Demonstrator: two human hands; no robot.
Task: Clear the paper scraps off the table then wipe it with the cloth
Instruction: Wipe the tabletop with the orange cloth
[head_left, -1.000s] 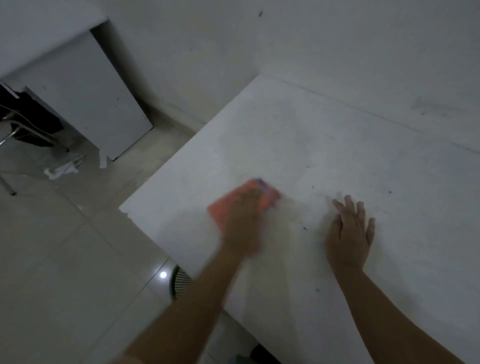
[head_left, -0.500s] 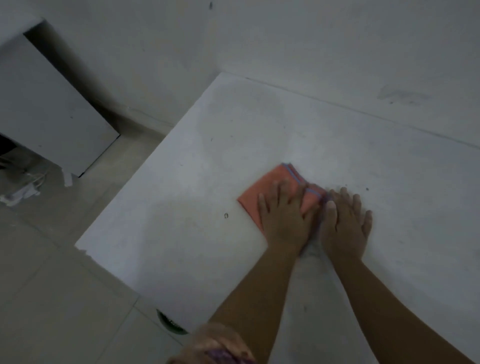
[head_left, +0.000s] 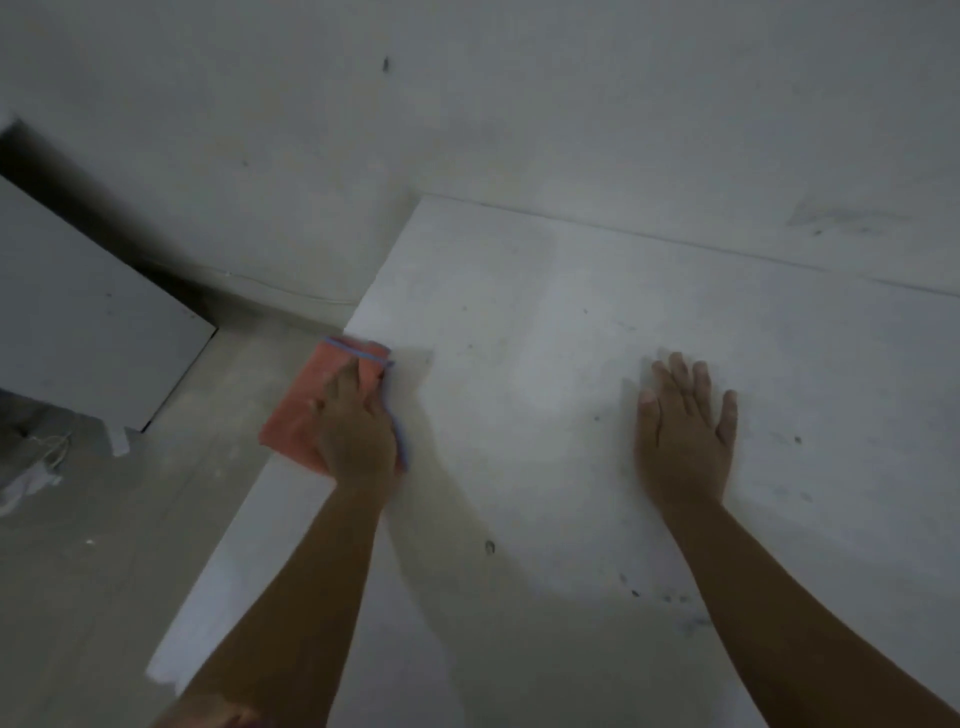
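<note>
At the left edge of the white table (head_left: 571, 322), the left hand (head_left: 358, 431) lies on top of a folded orange cloth (head_left: 306, 410), fingers fairly straight and spread over it, pressing it down rather than gripping it. About half of the cloth hangs out past the table's edge over the floor (head_left: 104, 545). It looks soft and slightly fuzzy, a rough rectangle with a thin blue-purple trim along its far edge and down its right side. No label or writing shows on it.

Well apart to the right, the right hand (head_left: 683, 431) rests flat on the tabletop, palm down, fingers straight and a little fanned, holding nothing.

That tabletop is a smooth, matte white slab with straight edges and a sharp far-left corner. Small dark specks and faint smudges are scattered over it, more of them near the right forearm; they are too small to tell whether any is a paper scrap. Its far edge runs along a pale wall (head_left: 519, 104), itself marked with a few dark spots and scuffs.

Left of the table the floor is pale tile, dull and dusty. A flat white panel (head_left: 88, 322) stands at the far left, square-cornered. Something crumpled and white (head_left: 31, 480) lies on the floor near it, blurred. Nowhere can any printed words be read.
</note>
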